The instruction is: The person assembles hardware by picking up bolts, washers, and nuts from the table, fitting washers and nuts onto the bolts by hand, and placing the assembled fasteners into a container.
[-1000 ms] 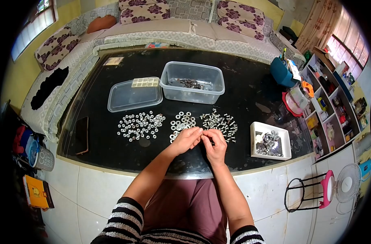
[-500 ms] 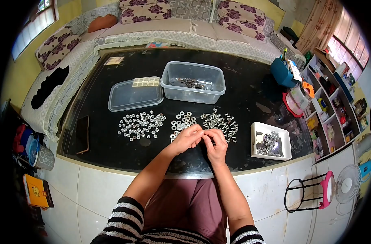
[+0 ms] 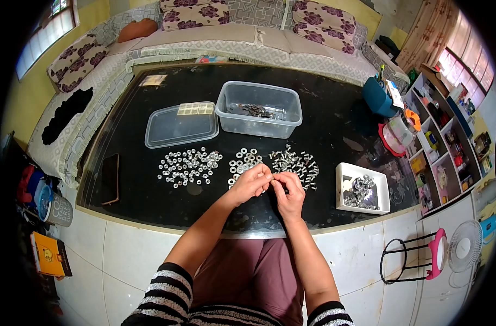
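My left hand and my right hand meet fingertip to fingertip above the near part of the black table. Both are closed in a pinch; whatever lies between the fingertips is too small and covered to name. Just beyond my left hand is a group of flat washers, partly hidden by it. Behind my right hand lies a heap of short metal bolts. Further left, nuts are spread in a loose patch.
A white box at the right holds metal fasteners. A clear plastic tub with small metal parts stands behind the piles, its lid beside it. A phone lies at the left; a teal container stands back right.
Both hands stay almost in place, fingertips still together, with only slight finger movement. The piles and containers look the same.
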Demonstrator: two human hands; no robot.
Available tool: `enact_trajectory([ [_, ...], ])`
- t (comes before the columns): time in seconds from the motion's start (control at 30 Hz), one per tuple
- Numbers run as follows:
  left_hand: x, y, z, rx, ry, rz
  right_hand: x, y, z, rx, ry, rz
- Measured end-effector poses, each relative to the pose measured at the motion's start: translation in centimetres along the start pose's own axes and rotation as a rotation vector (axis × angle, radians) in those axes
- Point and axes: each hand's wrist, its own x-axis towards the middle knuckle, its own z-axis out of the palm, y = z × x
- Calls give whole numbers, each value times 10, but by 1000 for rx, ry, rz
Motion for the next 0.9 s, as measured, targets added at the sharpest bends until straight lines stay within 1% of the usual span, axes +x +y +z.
enact_trajectory([
  [0.1,1,-8,-2,80,0,5,-1,1,1,-4,-9,-6],
  [0.17,1,-12,-4,78,46,-105,-1,3,1,-11,-18,-51],
  [0.27,0,-5,-6,54,18,-150,-1,3,0,-37,1,-45],
  [0.3,1,-7,-6,55,21,-150,0,2,0,-25,9,-28],
  [0.37,3,-12,-6,69,115,-127,0,3,1,-20,0,-32],
  [0.43,2,-7,-6,65,122,-85,0,0,1,-9,9,-3],
  [0.5,1,-3,-4,-1,191,-43,1,-1,1,6,17,21],
  [0.57,-1,-8,-13,23,176,-40,0,-1,1,17,17,51],
  [0.63,-6,-7,-18,46,255,-11,1,-2,0,24,18,47],
  [0.7,-10,-1,-29,96,300,-6,1,0,0,-5,25,-16],
  [0.8,-21,12,-51,216,395,42,0,3,1,9,22,5],
  [0.83,-28,21,-57,436,465,93,-1,3,1,10,25,18],
  [0.9,-43,30,-77,513,545,88,-2,5,2,22,19,13],
])
